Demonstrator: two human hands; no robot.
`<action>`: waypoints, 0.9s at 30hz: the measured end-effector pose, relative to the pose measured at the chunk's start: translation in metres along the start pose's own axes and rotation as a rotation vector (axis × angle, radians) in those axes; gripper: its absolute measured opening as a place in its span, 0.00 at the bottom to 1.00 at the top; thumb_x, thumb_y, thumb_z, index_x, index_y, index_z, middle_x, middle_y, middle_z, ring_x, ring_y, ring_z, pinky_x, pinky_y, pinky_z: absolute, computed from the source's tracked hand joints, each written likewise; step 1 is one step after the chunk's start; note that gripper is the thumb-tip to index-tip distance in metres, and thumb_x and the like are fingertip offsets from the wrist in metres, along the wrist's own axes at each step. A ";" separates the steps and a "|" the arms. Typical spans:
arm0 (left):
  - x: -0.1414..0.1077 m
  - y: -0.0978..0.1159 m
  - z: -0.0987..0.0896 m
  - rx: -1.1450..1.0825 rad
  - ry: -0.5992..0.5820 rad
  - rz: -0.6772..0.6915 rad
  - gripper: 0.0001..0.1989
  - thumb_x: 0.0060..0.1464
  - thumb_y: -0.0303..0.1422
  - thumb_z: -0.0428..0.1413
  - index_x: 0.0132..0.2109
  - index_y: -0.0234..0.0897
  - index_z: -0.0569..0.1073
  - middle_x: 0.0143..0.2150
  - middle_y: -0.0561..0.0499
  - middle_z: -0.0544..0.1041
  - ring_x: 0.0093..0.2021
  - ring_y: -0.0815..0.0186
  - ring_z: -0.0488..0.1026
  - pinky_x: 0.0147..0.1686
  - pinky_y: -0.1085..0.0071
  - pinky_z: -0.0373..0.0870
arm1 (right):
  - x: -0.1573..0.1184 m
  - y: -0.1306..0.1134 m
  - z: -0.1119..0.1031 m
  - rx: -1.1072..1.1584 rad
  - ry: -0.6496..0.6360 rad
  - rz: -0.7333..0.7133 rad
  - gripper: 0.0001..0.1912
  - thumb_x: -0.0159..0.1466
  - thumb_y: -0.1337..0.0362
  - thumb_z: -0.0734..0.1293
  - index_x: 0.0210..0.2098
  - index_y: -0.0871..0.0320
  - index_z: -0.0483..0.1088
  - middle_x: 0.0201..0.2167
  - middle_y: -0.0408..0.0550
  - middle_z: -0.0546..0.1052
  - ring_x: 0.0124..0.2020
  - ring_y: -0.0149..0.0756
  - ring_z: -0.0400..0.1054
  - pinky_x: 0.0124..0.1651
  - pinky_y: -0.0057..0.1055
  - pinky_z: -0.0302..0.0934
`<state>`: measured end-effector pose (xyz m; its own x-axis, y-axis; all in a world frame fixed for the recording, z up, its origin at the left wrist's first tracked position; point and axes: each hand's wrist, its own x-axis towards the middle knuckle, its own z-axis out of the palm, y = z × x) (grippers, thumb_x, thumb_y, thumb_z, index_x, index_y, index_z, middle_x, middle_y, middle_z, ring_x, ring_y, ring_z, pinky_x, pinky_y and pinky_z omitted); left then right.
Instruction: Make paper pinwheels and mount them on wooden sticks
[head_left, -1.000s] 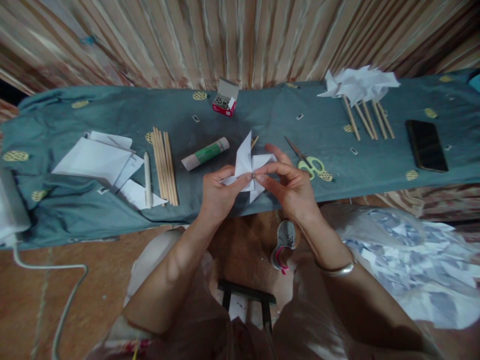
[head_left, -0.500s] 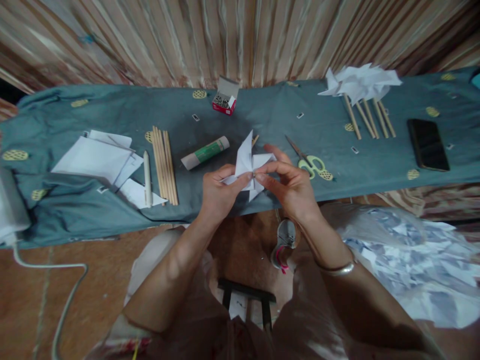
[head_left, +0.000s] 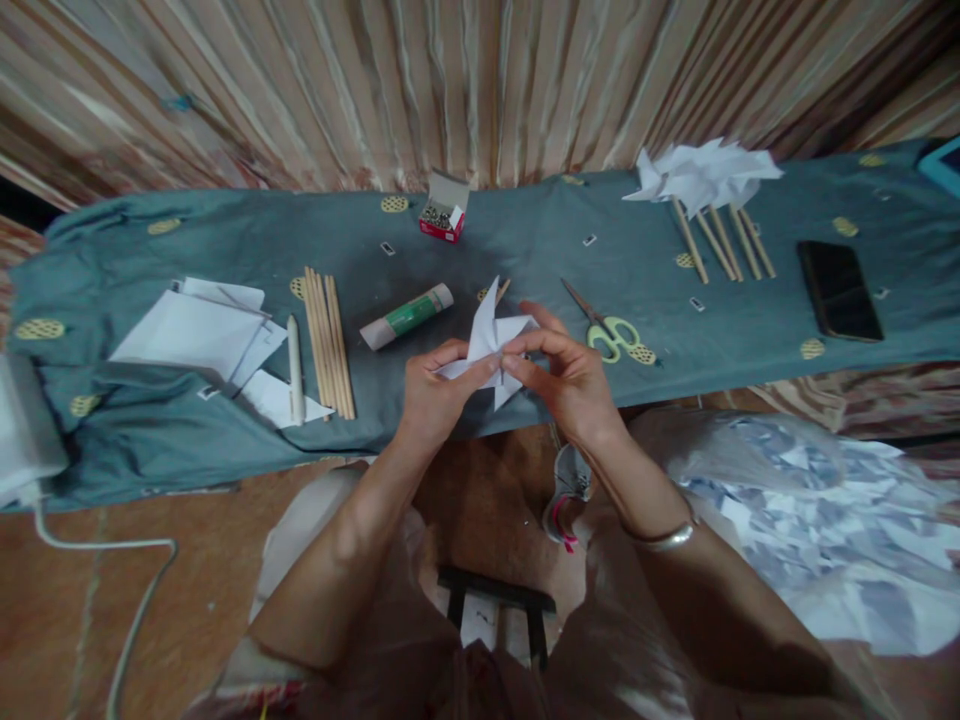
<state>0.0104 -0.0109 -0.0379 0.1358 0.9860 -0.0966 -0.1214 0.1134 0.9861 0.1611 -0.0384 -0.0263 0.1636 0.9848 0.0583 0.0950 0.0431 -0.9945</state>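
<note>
A white paper pinwheel [head_left: 486,335] with folded, pointed blades is held between my hands above the table's front edge. My left hand [head_left: 439,390] is closed on its left side, thumb pressed near the centre. At the centre, the thumb and index finger of my right hand [head_left: 574,380] pinch; whether they hold a small pin there I cannot make out. The tip of a wooden stick [head_left: 503,289] shows just behind the pinwheel; the rest of it is hidden. Scissors [head_left: 616,335] with light green handles lie right of my right hand. A green-and-white glue stick [head_left: 406,316] lies left of the pinwheel.
Wooden sticks [head_left: 328,345], a white pen-like tool [head_left: 295,370] and paper sheets [head_left: 191,330] lie left. Behind is an open red box [head_left: 442,222] of small metal pieces. Finished pinwheels [head_left: 712,175] and a phone [head_left: 838,290] lie right. A bag of paper scraps [head_left: 832,520] stands below.
The view has shifted slightly, so the table things sit a little lower and further left. Both hands keep hold of the pinwheel, with my right fingers still at its centre.
</note>
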 end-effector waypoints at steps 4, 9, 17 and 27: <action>0.001 -0.002 -0.002 -0.017 -0.003 -0.049 0.15 0.40 0.41 0.69 0.32 0.33 0.81 0.28 0.53 0.79 0.27 0.69 0.72 0.32 0.73 0.69 | 0.001 0.007 0.002 -0.032 0.035 -0.006 0.13 0.54 0.56 0.75 0.37 0.52 0.73 0.65 0.47 0.64 0.65 0.43 0.59 0.66 0.44 0.53; 0.003 -0.006 -0.005 -0.055 -0.040 -0.101 0.16 0.40 0.41 0.70 0.33 0.33 0.82 0.27 0.52 0.79 0.26 0.69 0.72 0.32 0.73 0.69 | 0.005 0.011 -0.001 0.029 0.050 0.031 0.37 0.50 0.53 0.77 0.57 0.51 0.64 0.61 0.54 0.69 0.60 0.44 0.65 0.62 0.44 0.59; 0.003 -0.005 -0.001 -0.099 -0.053 -0.158 0.17 0.36 0.40 0.71 0.32 0.34 0.82 0.28 0.51 0.81 0.26 0.69 0.72 0.32 0.73 0.69 | 0.006 0.001 -0.010 0.046 0.001 0.143 0.55 0.46 0.51 0.80 0.66 0.51 0.52 0.46 0.51 0.78 0.45 0.45 0.74 0.53 0.47 0.69; 0.002 -0.003 -0.005 0.071 -0.172 -0.104 0.14 0.38 0.41 0.70 0.27 0.34 0.81 0.26 0.52 0.78 0.28 0.68 0.71 0.31 0.73 0.67 | 0.004 -0.011 -0.032 -0.208 -0.184 0.028 0.43 0.52 0.60 0.77 0.64 0.52 0.60 0.43 0.46 0.80 0.43 0.42 0.75 0.56 0.45 0.66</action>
<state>0.0066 -0.0083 -0.0420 0.3106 0.9334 -0.1799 -0.0294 0.1985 0.9797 0.1925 -0.0399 -0.0122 -0.0101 0.9999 -0.0051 0.2957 -0.0018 -0.9553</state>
